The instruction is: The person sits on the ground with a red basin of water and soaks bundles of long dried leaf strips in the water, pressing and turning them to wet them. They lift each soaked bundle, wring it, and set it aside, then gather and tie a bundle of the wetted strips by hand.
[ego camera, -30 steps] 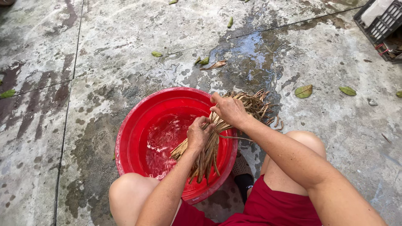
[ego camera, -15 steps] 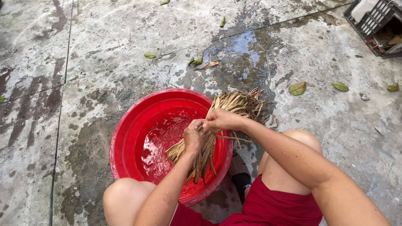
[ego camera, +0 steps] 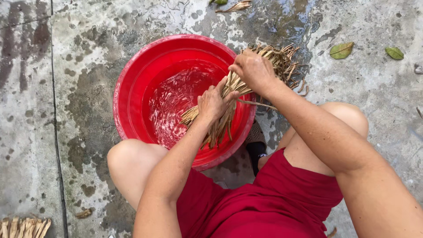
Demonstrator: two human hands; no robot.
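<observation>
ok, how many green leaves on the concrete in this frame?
3. One leaf right of the bundle of strips, another leaf further right near the edge, and a third leaf cut off by the top edge. More may lie outside the view.

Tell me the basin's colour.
Red, seen clearly in the head view: basin.

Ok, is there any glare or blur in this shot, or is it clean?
Head view: soft even daylight, no hard shadows; bright glints on the water in the red basin; sky reflects in the wet concrete; hands and the straw bundle look sharp.
</observation>
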